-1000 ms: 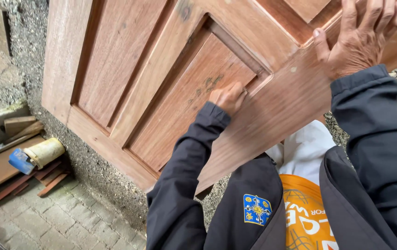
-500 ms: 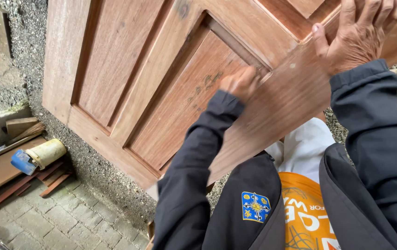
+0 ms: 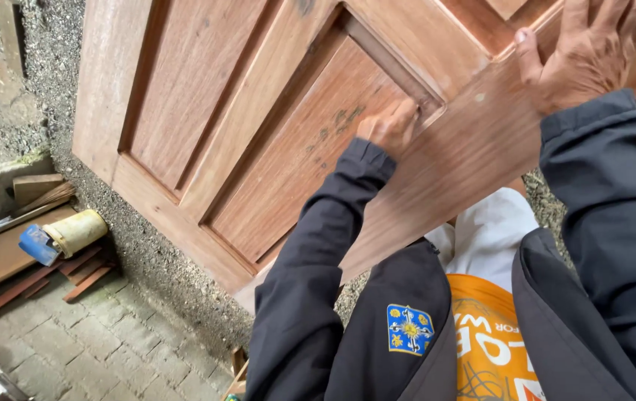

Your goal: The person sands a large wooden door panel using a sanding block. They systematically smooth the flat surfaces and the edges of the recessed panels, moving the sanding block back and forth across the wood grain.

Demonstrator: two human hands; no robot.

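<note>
**Two hands on a tilted panelled door**

Both hands press a reddish wooden door [image 3: 258, 141]; its long axis slants from lower left to upper right, panelled face towards the camera; the left hand [image 3: 390, 126] is curled narrow against a panel edge; the right hand [image 3: 592, 52] lies spread flat on the stile; behind stands a pebbled wall [image 3: 147, 252]; below, brick paving [image 3: 87, 341], planks [image 3: 6, 260] and a cream tub [image 3: 73, 234].

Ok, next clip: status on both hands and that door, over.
Left hand fist pressed on the wooden panel door, at a recessed panel's edge. Right hand flat on the door's rail, fingers spread. Door tilted against the pebbled wall. Nothing blocking.
</note>
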